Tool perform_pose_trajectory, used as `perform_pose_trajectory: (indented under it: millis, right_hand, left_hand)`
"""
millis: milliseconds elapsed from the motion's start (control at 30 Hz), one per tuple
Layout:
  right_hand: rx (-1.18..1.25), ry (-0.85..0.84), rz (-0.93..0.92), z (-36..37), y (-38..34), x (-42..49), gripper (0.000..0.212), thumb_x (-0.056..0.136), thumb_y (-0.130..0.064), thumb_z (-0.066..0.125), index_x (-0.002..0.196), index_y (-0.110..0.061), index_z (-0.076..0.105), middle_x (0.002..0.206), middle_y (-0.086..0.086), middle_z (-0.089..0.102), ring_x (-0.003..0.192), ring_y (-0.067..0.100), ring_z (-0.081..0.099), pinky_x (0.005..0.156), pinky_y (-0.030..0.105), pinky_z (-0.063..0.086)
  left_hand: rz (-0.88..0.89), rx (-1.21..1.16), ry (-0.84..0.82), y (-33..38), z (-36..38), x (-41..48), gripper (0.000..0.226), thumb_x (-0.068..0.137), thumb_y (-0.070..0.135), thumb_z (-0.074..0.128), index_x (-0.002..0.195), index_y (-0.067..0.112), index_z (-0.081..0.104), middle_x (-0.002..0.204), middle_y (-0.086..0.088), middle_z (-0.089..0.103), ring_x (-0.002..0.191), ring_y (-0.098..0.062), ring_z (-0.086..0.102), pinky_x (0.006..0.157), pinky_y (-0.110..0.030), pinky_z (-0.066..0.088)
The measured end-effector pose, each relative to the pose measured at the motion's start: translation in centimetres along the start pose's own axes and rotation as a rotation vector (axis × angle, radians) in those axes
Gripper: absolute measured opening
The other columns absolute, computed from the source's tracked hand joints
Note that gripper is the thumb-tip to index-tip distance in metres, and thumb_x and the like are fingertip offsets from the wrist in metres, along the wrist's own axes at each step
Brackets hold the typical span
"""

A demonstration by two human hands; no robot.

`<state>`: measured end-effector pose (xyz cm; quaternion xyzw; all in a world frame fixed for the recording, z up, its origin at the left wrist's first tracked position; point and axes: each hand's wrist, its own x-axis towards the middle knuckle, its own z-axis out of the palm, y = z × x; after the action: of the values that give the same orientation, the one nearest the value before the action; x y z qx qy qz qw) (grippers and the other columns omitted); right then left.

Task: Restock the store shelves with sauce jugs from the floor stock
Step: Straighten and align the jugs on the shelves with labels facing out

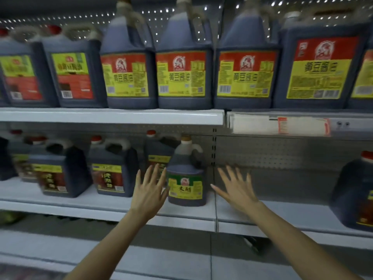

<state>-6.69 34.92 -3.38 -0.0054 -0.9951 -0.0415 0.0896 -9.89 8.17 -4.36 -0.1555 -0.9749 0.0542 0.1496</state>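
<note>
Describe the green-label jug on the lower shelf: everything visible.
The green-label jug is small, apparently clear plastic filled with dark liquid, with a pale cap and a loop handle on the side nearer the right hand. Its green and yellow label, bearing a red emblem, faces forward. It stands upright near the front of the lower shelf. The open left hand is close at its left side, contact unclear; the open right hand is apart from it.

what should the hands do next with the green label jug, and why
Probably bring both hands in onto the sides of the green-label jug. The left hand and right hand are open on either side of it, holding nothing, and it stands upright on the lower shelf.
</note>
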Motion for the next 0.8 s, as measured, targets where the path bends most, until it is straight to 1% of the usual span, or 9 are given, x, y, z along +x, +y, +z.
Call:
perform_pose_trajectory:
  millis: [33, 100, 167, 267, 367, 433, 500, 567, 800]
  right_hand:
    - [0.023, -0.006, 0.003, -0.1, -1.0, 0.8, 0.087, 0.084, -0.076, -0.003, 0.153, -0.024, 0.001, 0.161, 0.005, 0.005, 0.146, 0.029, 0.011, 0.114, 0.056, 0.009]
    - [0.04, -0.013, 0.012, -0.1, -3.0, 2.4, 0.077, 0.093, -0.066, 0.019, 0.153, -0.019, 0.007, 0.16, 0.007, 0.01, 0.144, 0.031, 0.018, 0.114, 0.056, 0.015]
    - [0.072, 0.018, 0.035, 0.1, -4.6, 3.6, 0.083, 0.092, -0.067, 0.023, 0.153, -0.013, 0.005, 0.159, 0.009, 0.013, 0.141, 0.031, 0.024, 0.113, 0.056, 0.02]
    - [0.203, 0.022, 0.108, 0.7, -6.2, 4.8, 0.096, 0.089, -0.07, 0.03, 0.151, -0.008, -0.009, 0.156, 0.014, 0.022, 0.138, 0.031, 0.031, 0.112, 0.054, 0.021]
    - [0.275, -0.011, 0.143, 0.8, -6.5, 5.5, 0.1, 0.083, -0.072, 0.041, 0.149, -0.004, 0.009, 0.144, 0.016, 0.041, 0.127, 0.029, 0.045, 0.109, 0.049, 0.032]
    - [0.375, -0.077, 0.141, 1.0, -6.4, 5.9, 0.094, 0.078, -0.069, 0.055, 0.139, -0.004, 0.025, 0.134, 0.015, 0.049, 0.119, 0.03, 0.051, 0.1, 0.045, 0.041]
    - [0.512, -0.137, 0.158, 1.5, -6.2, 6.3, 0.092, 0.071, -0.063, 0.069, 0.131, -0.006, 0.029, 0.131, 0.014, 0.05, 0.115, 0.029, 0.053, 0.094, 0.043, 0.047]
    - [0.654, -0.137, 0.195, 2.1, -6.3, 6.6, 0.104, 0.059, -0.063, 0.077, 0.132, -0.009, 0.027, 0.132, 0.01, 0.048, 0.118, 0.026, 0.052, 0.095, 0.044, 0.049]
    - [0.888, -0.067, 0.2, 2.8, -5.8, 7.0, 0.135, 0.037, -0.073, 0.08, 0.144, -0.022, 0.016, 0.139, 0.004, 0.045, 0.125, 0.02, 0.049, 0.1, 0.042, 0.049]
  left_hand:
    - [-0.002, -0.001, -0.004, -0.8, 0.0, 0.6, 0.076, 0.099, 0.05, 0.004, 0.128, 0.01, 0.06, 0.13, -0.016, 0.06, 0.118, -0.036, 0.058, 0.1, -0.055, 0.039]
    - [0.015, -0.007, 0.006, -2.4, 0.2, 1.8, 0.07, 0.098, 0.052, 0.013, 0.128, 0.009, 0.06, 0.126, -0.015, 0.062, 0.117, -0.035, 0.058, 0.094, -0.056, 0.046]
    - [0.045, -0.017, 0.03, -3.4, 0.5, 3.3, 0.068, 0.092, 0.053, 0.022, 0.128, 0.009, 0.059, 0.125, -0.015, 0.062, 0.118, -0.035, 0.057, 0.096, -0.055, 0.045]
    - [0.116, -0.064, 0.094, -3.9, 0.5, 5.5, 0.073, 0.091, 0.061, 0.017, 0.136, 0.012, 0.048, 0.135, -0.015, 0.054, 0.124, -0.034, 0.051, 0.103, -0.048, 0.04]
    - [0.229, -0.064, 0.073, -3.1, 0.8, 7.7, 0.081, 0.094, 0.063, 0.029, 0.152, 0.009, 0.012, 0.155, -0.014, 0.027, 0.14, -0.03, 0.031, 0.111, -0.041, 0.029]
    - [0.25, -0.106, -0.006, -2.5, 1.1, 8.8, 0.09, 0.092, 0.061, 0.037, 0.152, 0.006, -0.003, 0.154, -0.016, 0.028, 0.138, -0.03, 0.035, 0.107, -0.039, 0.032]
    - [0.271, -0.213, -0.062, -2.4, 1.5, 9.4, 0.092, 0.092, 0.058, 0.042, 0.151, 0.007, -0.007, 0.142, -0.015, 0.044, 0.123, -0.029, 0.051, 0.097, -0.039, 0.042]
    - [0.306, -0.359, -0.13, -2.6, 1.8, 9.8, 0.091, 0.093, 0.052, 0.046, 0.15, 0.007, -0.009, 0.136, -0.015, 0.051, 0.118, -0.027, 0.056, 0.095, -0.038, 0.045]
    - [0.297, -0.679, -0.24, -2.1, 0.6, 9.2, 0.083, 0.094, 0.028, 0.056, 0.149, 0.004, -0.002, 0.14, -0.019, 0.047, 0.124, -0.026, 0.052, 0.1, -0.03, 0.041]
